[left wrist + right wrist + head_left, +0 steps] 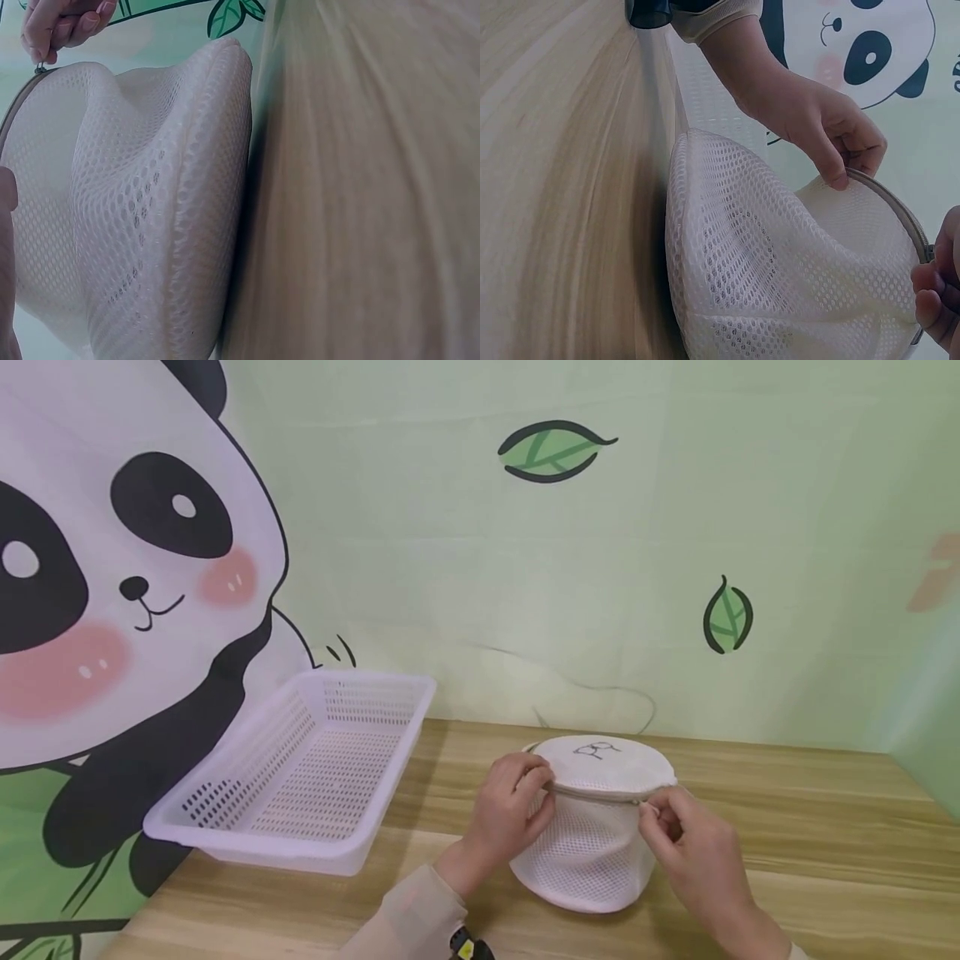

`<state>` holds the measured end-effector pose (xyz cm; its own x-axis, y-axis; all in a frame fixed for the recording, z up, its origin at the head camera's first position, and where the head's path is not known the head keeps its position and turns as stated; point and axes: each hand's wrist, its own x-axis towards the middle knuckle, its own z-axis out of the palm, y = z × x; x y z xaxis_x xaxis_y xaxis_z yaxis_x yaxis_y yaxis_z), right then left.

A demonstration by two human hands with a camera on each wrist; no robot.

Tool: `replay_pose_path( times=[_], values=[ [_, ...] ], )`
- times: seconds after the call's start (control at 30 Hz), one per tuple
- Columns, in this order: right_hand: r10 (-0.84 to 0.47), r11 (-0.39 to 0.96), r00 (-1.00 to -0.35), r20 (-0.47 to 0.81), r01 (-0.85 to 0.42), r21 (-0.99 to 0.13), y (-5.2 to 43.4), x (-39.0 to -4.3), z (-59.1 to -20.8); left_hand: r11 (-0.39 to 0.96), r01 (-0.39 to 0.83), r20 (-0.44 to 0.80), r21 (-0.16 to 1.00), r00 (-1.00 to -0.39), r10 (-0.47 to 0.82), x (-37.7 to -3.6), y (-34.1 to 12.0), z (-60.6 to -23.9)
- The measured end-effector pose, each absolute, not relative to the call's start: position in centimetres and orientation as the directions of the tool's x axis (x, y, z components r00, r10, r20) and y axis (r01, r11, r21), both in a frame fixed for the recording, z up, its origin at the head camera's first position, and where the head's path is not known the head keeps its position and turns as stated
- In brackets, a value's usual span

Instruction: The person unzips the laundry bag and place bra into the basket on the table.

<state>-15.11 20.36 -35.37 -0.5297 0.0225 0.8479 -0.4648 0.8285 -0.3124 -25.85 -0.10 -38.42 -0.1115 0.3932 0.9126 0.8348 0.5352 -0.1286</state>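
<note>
A round white mesh laundry bag [585, 852] stands upright on the table, its flat top panel [615, 764] marked with a small dark line drawing. A zipper [592, 794] runs round the upper rim. At the rim's front left, my left hand [510, 802] pinches the edge between thumb and fingers. My right hand [693, 852] pinches the zipper pull at the front right of the rim; the pull [40, 69] shows under its fingertips in the left wrist view. The mesh side sags inward in both wrist views. The bag's inside is hidden in the head view.
To the left lies a white perforated plastic basket [371, 814] with nothing in it. The wooden table [825, 852] extends to the right of the bag. A pale green backdrop [420, 527] with a panda and leaves rises behind.
</note>
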Motion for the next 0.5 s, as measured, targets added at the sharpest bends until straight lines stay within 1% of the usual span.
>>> replay_pose_path(
  times=[0.2, 0.33, 0.5],
  values=[
    [0.018, 0.832, -0.539, 0.842, -0.46, -0.311, 20.3, -15.1, -35.2, 0.522, 0.844, 0.9, -0.127, -0.124, 0.419, -25.6, -0.1, -37.9],
    [0.014, 0.833, -0.542, 0.841, -0.458, -0.309, 20.3, -15.2, -35.2, 0.503, 0.852, 0.898, -0.145, -0.1, 0.428, -25.2, 0.0, -37.6],
    [0.008, 0.824, -0.542, 0.841, -0.473, -0.313, 20.2, -15.1, -35.3, 0.487, 0.854, 0.898, -0.182, -0.057, 0.436, -24.7, 0.3, -37.1]
  ],
)
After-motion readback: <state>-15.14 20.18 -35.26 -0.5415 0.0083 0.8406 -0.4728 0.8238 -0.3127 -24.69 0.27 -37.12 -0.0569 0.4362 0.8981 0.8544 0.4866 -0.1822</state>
